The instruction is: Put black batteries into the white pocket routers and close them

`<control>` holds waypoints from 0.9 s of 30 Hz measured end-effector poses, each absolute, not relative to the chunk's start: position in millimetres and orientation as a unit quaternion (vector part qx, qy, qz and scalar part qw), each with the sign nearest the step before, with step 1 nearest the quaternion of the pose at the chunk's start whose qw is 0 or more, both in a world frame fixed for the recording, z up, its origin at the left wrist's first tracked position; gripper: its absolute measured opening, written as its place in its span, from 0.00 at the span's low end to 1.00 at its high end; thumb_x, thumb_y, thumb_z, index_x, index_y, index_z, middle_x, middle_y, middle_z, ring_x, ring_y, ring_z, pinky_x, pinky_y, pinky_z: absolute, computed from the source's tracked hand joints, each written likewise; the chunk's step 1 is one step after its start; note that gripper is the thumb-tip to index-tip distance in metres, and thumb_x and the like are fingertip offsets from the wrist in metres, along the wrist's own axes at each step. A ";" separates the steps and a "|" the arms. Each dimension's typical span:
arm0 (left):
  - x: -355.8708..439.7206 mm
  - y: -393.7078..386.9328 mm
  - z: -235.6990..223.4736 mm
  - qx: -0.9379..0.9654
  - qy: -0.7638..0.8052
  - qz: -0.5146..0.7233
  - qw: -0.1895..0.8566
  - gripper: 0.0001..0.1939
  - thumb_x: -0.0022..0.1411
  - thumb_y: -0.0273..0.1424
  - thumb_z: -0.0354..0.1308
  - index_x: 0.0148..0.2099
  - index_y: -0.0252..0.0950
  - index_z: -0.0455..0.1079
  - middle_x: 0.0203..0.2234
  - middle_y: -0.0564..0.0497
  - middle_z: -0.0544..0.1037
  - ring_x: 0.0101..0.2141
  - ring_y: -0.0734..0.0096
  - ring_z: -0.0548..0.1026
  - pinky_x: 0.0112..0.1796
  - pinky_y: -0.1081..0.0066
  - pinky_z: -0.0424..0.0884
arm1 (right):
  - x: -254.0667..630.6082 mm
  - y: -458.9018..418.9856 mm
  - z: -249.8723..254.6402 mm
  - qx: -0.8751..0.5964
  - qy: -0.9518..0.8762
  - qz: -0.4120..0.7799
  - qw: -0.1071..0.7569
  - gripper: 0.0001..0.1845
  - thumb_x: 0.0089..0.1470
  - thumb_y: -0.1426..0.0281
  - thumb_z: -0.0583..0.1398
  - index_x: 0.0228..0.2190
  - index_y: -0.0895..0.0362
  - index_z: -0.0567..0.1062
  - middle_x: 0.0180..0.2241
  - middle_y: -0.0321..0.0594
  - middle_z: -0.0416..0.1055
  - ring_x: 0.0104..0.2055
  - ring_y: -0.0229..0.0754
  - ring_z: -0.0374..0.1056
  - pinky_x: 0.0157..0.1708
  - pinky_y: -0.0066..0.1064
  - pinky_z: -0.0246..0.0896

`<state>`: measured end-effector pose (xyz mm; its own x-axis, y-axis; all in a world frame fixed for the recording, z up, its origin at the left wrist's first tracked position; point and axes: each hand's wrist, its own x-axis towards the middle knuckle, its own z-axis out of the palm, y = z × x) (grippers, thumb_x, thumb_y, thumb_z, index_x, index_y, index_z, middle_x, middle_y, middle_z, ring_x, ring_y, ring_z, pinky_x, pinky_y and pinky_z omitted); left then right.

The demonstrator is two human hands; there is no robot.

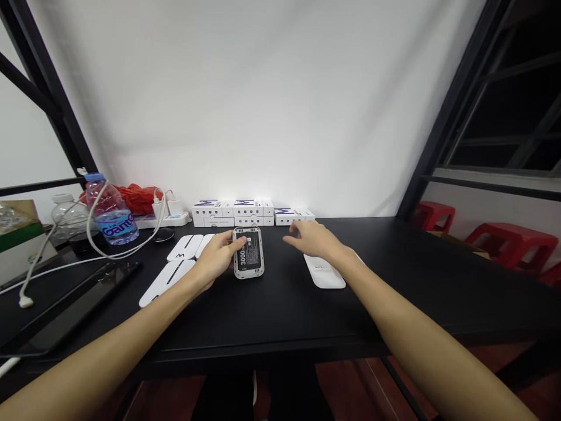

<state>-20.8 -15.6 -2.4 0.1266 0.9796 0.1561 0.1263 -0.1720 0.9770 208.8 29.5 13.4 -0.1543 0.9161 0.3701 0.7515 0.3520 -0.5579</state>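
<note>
Both forearms [144,327] cross the surface's [280,316] near edge; left hand [217,257] grips, thumb uppermost; right hand [315,238] is palm-down, fingers bent.

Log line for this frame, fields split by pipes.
left hand: holds open device, battery showing | right hand: raised, nothing visible in grasp, by white cover | white boxes: by wall

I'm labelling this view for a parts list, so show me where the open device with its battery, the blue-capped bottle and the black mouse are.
Open device [248,257]: head view, on its black battery.
Blue-capped bottle [116,225]: head view, on its label.
Black mouse [163,234]: head view, on its top.
</note>
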 end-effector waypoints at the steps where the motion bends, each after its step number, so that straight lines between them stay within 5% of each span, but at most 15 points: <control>1: -21.4 -15.2 -2.4 0.590 0.464 0.481 0.453 0.17 0.54 0.43 0.60 0.39 0.35 0.70 0.32 0.48 0.76 0.30 0.66 0.74 0.26 0.70 0.68 | 215.2 30.5 14.8 -0.576 -0.743 0.113 0.322 0.10 0.40 0.67 0.68 0.21 0.54 0.71 0.21 0.38 0.66 0.24 0.40 0.60 0.24 0.32 0.50; 7: -22.5 -12.3 -4.4 0.562 0.467 0.508 0.455 0.17 0.52 0.42 0.62 0.38 0.35 0.72 0.32 0.48 0.77 0.31 0.65 0.75 0.27 0.70 0.70 | 228.4 28.0 20.8 -0.622 -0.751 0.106 0.196 0.13 0.37 0.72 0.67 0.15 0.55 0.67 0.17 0.39 0.63 0.24 0.46 0.64 0.25 0.35 0.54; 16: -24.7 -2.4 -7.3 0.463 0.451 0.558 0.520 0.13 0.54 0.33 0.62 0.42 0.34 0.72 0.40 0.43 0.78 0.35 0.63 0.77 0.30 0.69 0.75 | 197.4 17.3 15.4 -0.437 -0.868 0.128 0.197 0.13 0.46 0.66 0.63 0.36 0.55 0.74 0.39 0.40 0.73 0.42 0.43 0.69 0.38 0.31 0.62; 21: -24.7 -3.0 -9.1 0.479 0.454 0.544 0.518 0.14 0.54 0.31 0.62 0.44 0.34 0.72 0.39 0.43 0.79 0.35 0.63 0.78 0.31 0.68 0.75 | 191.8 13.2 8.8 -0.508 -0.848 0.080 0.130 0.26 0.43 0.52 0.64 0.39 0.57 0.75 0.44 0.49 0.70 0.44 0.53 0.68 0.39 0.37 0.62; 27: -21.8 -7.0 -7.4 0.491 0.458 0.542 0.506 0.12 0.56 0.30 0.61 0.43 0.33 0.71 0.39 0.43 0.79 0.35 0.64 0.78 0.29 0.69 0.75 | 190.1 17.1 5.1 -0.536 -0.817 0.099 0.188 0.16 0.40 0.67 0.64 0.36 0.57 0.76 0.40 0.47 0.73 0.40 0.50 0.69 0.35 0.34 0.63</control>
